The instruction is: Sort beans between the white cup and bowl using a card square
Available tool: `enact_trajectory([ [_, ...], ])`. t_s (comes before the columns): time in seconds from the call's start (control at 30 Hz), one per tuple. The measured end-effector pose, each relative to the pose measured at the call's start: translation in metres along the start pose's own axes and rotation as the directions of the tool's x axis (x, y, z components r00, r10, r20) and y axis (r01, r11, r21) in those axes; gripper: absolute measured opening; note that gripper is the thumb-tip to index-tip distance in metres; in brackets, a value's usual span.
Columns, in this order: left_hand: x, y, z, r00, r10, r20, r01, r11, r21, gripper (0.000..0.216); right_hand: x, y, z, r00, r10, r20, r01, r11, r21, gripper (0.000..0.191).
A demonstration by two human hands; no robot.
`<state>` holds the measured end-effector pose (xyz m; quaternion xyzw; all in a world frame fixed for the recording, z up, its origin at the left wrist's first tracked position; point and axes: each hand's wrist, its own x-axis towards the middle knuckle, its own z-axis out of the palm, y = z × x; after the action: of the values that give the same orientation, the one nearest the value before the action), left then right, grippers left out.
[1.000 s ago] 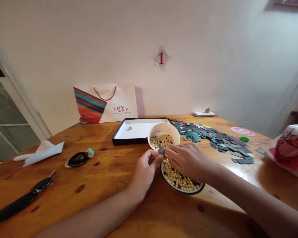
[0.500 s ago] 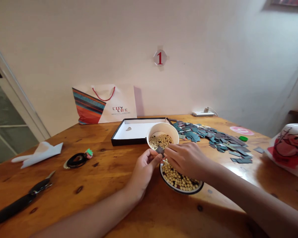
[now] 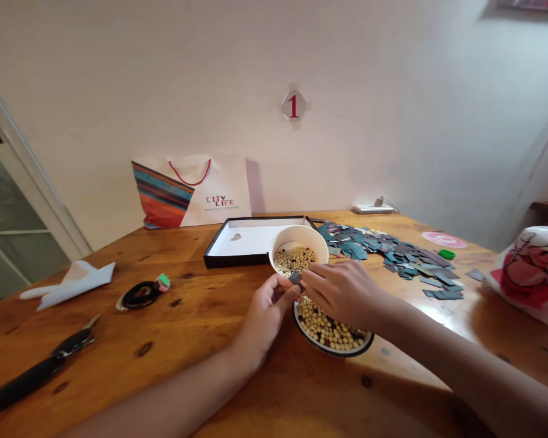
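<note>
Tabletop (image 3: 196,328), wooden. We count: our left hand (image 3: 265,311) and right hand (image 3: 343,292), both pinching one small dark piece (image 3: 295,278) above a bowl of beans (image 3: 347,353). A white cup of beans (image 3: 298,230) stands just behind. Black tray (image 3: 237,260) beyond it. Heap of blue-grey squares (image 3: 393,255) to the right. Knife (image 3: 31,377) far left.

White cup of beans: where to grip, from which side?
Likely the side wall under the rim of the white cup, from its left: it stands upright, open, part full of beans; tiles crowd its right, the tray sits behind.
</note>
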<state>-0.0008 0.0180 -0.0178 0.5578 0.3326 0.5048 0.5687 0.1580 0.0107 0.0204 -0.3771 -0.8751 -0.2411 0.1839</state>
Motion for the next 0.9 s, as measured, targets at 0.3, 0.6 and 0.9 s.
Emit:
enact_trajectory([
  [0.3, -0.0015, 0.0011, 0.0021, 0.999, -0.017, 0.027, 0.016, 1.0, 0.008, 0.018, -0.0002, -0.0004, -0.0023, 1.0, 0.006, -0.004, -0.006, 1.0, -0.001, 0.021],
  [0.6, -0.0033, 0.002, 0.0021, 0.999, 0.024, -0.025, -0.025, 0.999, -0.023, 0.019, -0.0007, 0.0002, -0.0034, 1.0, -0.001, -0.013, 0.001, 1.0, -0.007, 0.022],
  [0.9, -0.0012, -0.0033, -0.0006, 0.999, 0.038, -0.013, -0.038, 0.999, -0.036, 0.015, -0.0036, 0.0066, -0.0054, 0.999, -0.002, -0.032, 0.003, 1.0, 0.002, 0.021],
])
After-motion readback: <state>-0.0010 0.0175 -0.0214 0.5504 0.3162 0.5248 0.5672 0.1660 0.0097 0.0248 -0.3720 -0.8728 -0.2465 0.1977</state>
